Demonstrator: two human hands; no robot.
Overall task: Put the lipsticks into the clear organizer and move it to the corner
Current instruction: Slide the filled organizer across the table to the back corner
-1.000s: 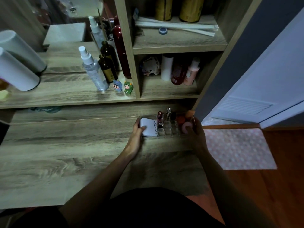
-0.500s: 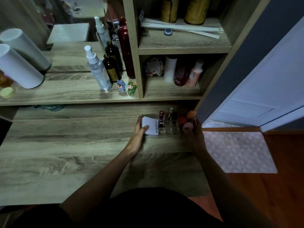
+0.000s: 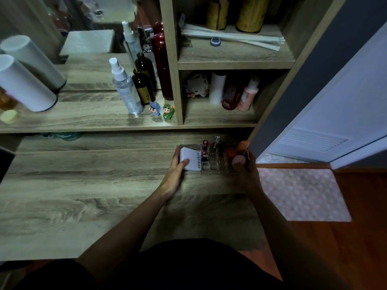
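Observation:
The clear organizer (image 3: 215,165) stands on the wooden desk (image 3: 88,185), close to the right rear corner under the shelf unit. Lipsticks (image 3: 205,147) stand upright in its middle slots. A white "4U2skin" box (image 3: 191,159) fills its left part, and round orange and pink sponges (image 3: 237,156) sit at its right end. My left hand (image 3: 174,174) grips the organizer's left end, thumb on the white box. My right hand (image 3: 248,174) grips its right end beside the sponges.
A shelf board (image 3: 104,120) above the desk carries a spray bottle (image 3: 125,88), dark bottles (image 3: 143,88), two small figurines (image 3: 162,110) and white cylinders (image 3: 23,84). The cubby holds bottles (image 3: 232,93). A pink dotted mat (image 3: 301,193) lies on the floor by a white door (image 3: 339,114).
The organizer and both hands hold nearly the same place near the corner. The view has shifted a little, so the shelf items sit slightly further right in the frame.

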